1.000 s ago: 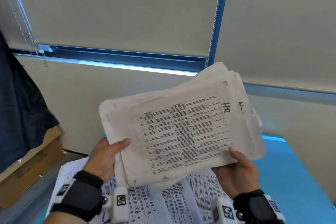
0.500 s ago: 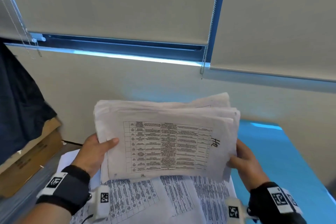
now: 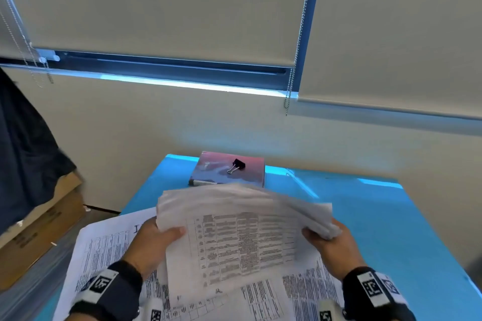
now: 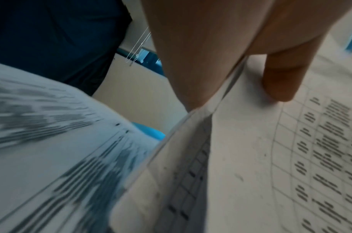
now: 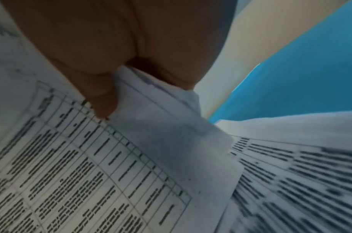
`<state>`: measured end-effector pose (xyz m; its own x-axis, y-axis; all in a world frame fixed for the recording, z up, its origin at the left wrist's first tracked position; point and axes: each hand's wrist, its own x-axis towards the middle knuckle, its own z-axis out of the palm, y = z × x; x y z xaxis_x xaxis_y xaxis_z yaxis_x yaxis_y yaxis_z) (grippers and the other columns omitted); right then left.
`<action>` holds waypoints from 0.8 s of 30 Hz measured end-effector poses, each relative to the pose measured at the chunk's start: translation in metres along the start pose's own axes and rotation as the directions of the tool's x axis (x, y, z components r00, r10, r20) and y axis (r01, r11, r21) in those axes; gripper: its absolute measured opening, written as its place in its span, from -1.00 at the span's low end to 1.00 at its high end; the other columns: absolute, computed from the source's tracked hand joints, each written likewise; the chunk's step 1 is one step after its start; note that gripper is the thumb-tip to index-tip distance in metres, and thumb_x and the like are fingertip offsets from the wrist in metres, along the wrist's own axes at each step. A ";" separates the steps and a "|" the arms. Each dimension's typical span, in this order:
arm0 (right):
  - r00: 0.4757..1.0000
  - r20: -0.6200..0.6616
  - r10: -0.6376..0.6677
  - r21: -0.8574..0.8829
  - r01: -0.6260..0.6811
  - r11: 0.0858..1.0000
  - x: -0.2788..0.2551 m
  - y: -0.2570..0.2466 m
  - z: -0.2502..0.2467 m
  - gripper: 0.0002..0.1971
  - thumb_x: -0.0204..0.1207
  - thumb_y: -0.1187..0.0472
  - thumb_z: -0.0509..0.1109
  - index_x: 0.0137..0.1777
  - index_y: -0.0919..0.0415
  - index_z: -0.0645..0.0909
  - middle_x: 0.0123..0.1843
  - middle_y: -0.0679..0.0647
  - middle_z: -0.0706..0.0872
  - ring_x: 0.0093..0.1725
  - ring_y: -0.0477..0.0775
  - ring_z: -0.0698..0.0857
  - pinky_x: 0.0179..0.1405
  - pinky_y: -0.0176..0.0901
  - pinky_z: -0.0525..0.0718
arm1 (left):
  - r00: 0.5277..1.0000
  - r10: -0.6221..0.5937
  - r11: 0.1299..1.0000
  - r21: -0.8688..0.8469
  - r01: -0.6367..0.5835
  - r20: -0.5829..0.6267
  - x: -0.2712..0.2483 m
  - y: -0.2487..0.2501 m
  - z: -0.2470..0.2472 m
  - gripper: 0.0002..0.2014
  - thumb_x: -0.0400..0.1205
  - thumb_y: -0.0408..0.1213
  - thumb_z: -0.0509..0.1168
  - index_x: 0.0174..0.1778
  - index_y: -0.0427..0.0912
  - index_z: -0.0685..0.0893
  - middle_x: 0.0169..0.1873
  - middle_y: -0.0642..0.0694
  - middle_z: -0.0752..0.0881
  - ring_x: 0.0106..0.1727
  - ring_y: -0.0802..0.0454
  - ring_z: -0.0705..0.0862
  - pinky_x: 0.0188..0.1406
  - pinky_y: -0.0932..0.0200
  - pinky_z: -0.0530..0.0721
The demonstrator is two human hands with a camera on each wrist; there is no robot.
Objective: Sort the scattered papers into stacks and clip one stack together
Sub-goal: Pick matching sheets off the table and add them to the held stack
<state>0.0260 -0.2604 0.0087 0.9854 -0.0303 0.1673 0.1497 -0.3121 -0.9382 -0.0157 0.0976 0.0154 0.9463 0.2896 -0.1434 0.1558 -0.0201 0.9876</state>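
Gripping from both short ends, a stack (image 3: 242,232) of papers is held above the blue table (image 3: 386,219). The stack's left end is pinched by the left hand (image 3: 154,243): in the left wrist view the thumb (image 4: 284,78) is laid flat on the top page and the rest of the hand sits under the edge. The right end is clamped by the right hand (image 3: 331,245); in the right wrist view a thumb (image 5: 103,97) is pressed on the top sheet and the other fingers are curled beneath the bunched corner. The top page carries a printed grid of text. The far edge of the stack is blurred, so the alignment of its sheets cannot be judged with confidence; they appear slightly fanned at the right end.

Loose sheets (image 3: 104,250) with dense printed lines are spread on the table below the stack, partly overlapped by it in the head view. A book (image 3: 208,172) with a reddish-blue cover is seen at the table's far edge, near the wall. A black clip (image 3: 237,165) is lying on the book's cover, apart from both hands. A cardboard box (image 3: 39,229) is noted at left, off the table.
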 end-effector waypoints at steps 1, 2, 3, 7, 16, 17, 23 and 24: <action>0.999 -0.040 -0.023 0.014 0.024 1.000 0.002 -0.003 -0.001 -0.79 0.42 0.44 0.56 -0.08 0.11 0.74 -0.14 -0.14 0.84 -0.28 -0.26 0.72 -0.25 -0.33 0.65 | 0.999 0.046 0.999 -0.009 -0.046 -0.014 0.000 0.010 0.002 -0.81 0.58 -0.51 0.38 0.08 -0.25 0.75 -0.04 -0.20 0.86 -0.01 -0.14 0.81 0.05 -0.07 0.71; 0.995 -0.088 -0.038 0.061 0.044 0.997 0.005 -0.005 -0.005 -0.83 0.43 0.42 0.55 -0.07 0.15 0.75 -0.14 -0.09 0.85 -0.26 -0.21 0.74 -0.22 -0.29 0.67 | 0.994 0.105 0.994 -0.026 -0.105 -0.023 0.001 0.021 0.003 -0.81 0.57 -0.50 0.40 0.07 -0.23 0.75 -0.05 -0.16 0.86 -0.03 -0.12 0.81 0.03 -0.06 0.72; 0.990 -0.136 -0.037 0.139 0.056 0.989 0.006 -0.009 -0.008 -0.84 0.45 0.43 0.52 -0.05 0.19 0.76 -0.16 -0.01 0.87 -0.24 -0.15 0.76 -0.21 -0.27 0.70 | 0.986 0.166 0.985 -0.047 -0.167 -0.018 0.001 0.032 0.003 -0.80 0.54 -0.47 0.45 0.06 -0.21 0.75 -0.07 -0.13 0.86 -0.05 -0.08 0.81 0.01 -0.04 0.72; 0.987 -0.137 0.080 0.379 -0.023 0.925 0.003 -0.005 -0.013 -0.76 0.43 0.62 0.39 0.01 0.36 0.71 -0.21 0.09 0.86 -0.19 0.07 0.79 -0.22 -0.07 0.76 | 0.975 0.220 0.970 -0.118 -0.214 0.039 0.008 0.030 0.003 -0.40 0.03 -0.21 0.57 0.03 -0.26 0.72 -0.15 -0.09 0.86 -0.15 0.04 0.79 -0.14 0.14 0.77; 0.947 -0.248 -0.203 -0.052 0.196 0.979 0.001 0.003 -0.004 -0.16 0.37 0.47 0.51 0.44 -0.35 0.31 0.37 -0.24 0.55 0.24 -0.10 0.65 0.28 -0.22 0.56 | 0.992 0.111 0.993 0.025 -0.113 0.062 -0.002 -0.009 0.009 -0.67 0.37 -0.62 0.52 -0.01 -0.21 0.78 -0.17 -0.02 0.87 -0.13 0.11 0.80 -0.13 0.17 0.66; 0.901 -0.270 -0.339 -0.164 0.304 0.939 0.001 -0.003 -0.003 -0.15 0.39 0.40 0.47 0.53 -0.31 0.21 0.47 -0.29 0.43 0.32 -0.08 0.58 0.35 -0.25 0.49 | 0.992 0.108 0.994 0.017 -0.109 0.064 0.000 -0.009 0.009 -0.66 0.31 -0.50 0.53 0.00 -0.20 0.79 -0.14 -0.07 0.87 -0.10 0.08 0.81 -0.09 0.12 0.67; 0.778 -0.058 -0.625 -0.678 0.429 0.597 -0.002 -0.034 0.008 -0.34 0.32 0.05 0.25 0.50 -0.19 0.40 0.61 0.31 0.37 0.54 0.40 0.38 0.43 0.34 0.39 | 0.996 0.059 0.997 -0.044 -0.056 0.069 0.011 -0.011 0.011 -0.53 0.19 -0.39 0.48 0.06 -0.25 0.77 -0.07 -0.19 0.86 0.00 -0.14 0.81 0.04 -0.06 0.71; 0.795 -0.017 -0.607 -0.708 0.419 0.568 0.000 -0.031 0.006 -0.37 0.30 0.02 0.24 0.46 -0.20 0.44 0.60 0.27 0.41 0.56 0.41 0.36 0.45 0.41 0.38 | 0.995 0.059 0.998 -0.031 -0.057 0.080 0.012 -0.011 0.011 -0.53 0.18 -0.39 0.49 0.06 -0.25 0.78 -0.08 -0.19 0.86 0.00 -0.14 0.81 0.03 -0.06 0.71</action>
<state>0.0222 -0.2451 0.0365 0.6909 0.1496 0.7073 0.4410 -0.8624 -0.2484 -0.0033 0.0908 0.0022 0.9735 0.2105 -0.0892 0.0928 -0.0072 0.9957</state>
